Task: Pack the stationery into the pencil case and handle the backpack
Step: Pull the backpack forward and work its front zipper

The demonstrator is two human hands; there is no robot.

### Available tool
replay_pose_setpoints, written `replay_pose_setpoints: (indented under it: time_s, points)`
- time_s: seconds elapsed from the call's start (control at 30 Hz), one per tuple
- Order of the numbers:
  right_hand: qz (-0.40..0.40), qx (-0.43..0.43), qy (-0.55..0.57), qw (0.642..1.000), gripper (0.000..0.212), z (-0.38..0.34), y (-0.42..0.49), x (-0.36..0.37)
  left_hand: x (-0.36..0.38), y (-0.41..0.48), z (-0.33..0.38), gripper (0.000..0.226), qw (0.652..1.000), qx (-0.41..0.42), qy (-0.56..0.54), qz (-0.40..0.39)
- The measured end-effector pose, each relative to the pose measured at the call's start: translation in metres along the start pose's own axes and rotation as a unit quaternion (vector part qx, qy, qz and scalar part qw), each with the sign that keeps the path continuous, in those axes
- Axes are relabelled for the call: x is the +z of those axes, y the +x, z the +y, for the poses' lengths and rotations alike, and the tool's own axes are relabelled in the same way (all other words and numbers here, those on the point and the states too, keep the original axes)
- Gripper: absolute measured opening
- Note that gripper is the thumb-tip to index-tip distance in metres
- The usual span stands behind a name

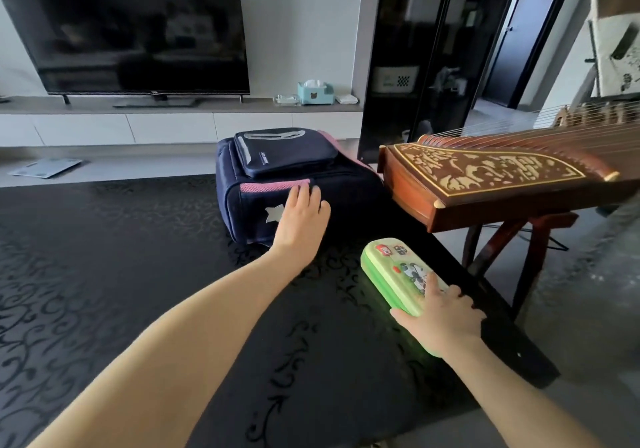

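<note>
A navy backpack with pink trim lies on its back on the black patterned table, at the far side. My left hand rests flat on its near side, fingers straight, beside a silver star patch. A closed green pencil case with a cartoon print lies near the table's right edge. My right hand grips its near end, thumb on the left side and fingers over the top. No loose stationery is in view.
A wooden zither on a stand sits just right of the backpack, overhanging the table's right edge. Beyond are a TV on a low white cabinet, a tissue box and a dark glass cabinet.
</note>
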State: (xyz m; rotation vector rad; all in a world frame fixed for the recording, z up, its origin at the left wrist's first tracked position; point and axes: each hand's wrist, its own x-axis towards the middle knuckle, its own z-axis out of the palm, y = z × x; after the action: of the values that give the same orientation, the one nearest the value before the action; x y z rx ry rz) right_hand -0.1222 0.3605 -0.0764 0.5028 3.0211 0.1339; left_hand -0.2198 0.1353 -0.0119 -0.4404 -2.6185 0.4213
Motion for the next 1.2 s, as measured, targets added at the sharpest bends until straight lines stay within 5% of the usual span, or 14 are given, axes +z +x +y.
replay_pose_setpoints:
  time_s: [0.2,0.27,0.4,0.5,0.8,0.87,0.97,1.07,1.2]
  points:
    - [-0.01,-0.01,-0.022,1.0,0.104,-0.004,0.014,0.0,0.01,0.056,-0.029,0.089,0.984,-0.144,0.076,-0.076]
    - [-0.005,-0.012,-0.024,1.0,0.103,-0.005,0.015,0.001,0.02,0.06,-0.047,0.085,0.981,-0.172,0.027,-0.085]
    - [0.006,-0.012,-0.026,1.0,0.104,-0.004,0.014,0.002,0.024,0.04,-0.066,0.037,0.993,-0.101,0.003,-0.066]
    - [0.001,-0.008,-0.024,1.0,0.104,-0.004,0.012,0.001,0.021,0.008,-0.083,0.027,0.995,-0.08,-0.02,-0.056]
    - [-0.017,0.002,0.005,1.0,0.105,-0.008,0.007,-0.007,-0.005,-0.164,-0.208,0.055,0.973,-0.181,-0.129,-0.06]
    - [-0.029,0.018,0.003,0.999,0.107,-0.007,0.005,-0.008,-0.007,-0.187,-0.226,0.055,0.956,-0.271,-0.073,-0.084]
    - [-0.021,0.038,-0.021,0.999,0.104,-0.021,-0.008,-0.013,-0.028,-0.199,-0.224,0.036,0.872,-0.455,-0.164,-0.076]
    - [0.059,0.015,-0.04,0.997,0.082,-0.049,-0.031,-0.014,-0.051,-0.202,-0.181,0.054,0.822,-0.463,-0.329,-0.046]
    - [0.095,-0.118,0.15,0.977,0.055,-0.108,-0.061,-0.021,-0.054,-0.22,-0.135,0.084,0.853,-0.395,-0.335,-0.064]
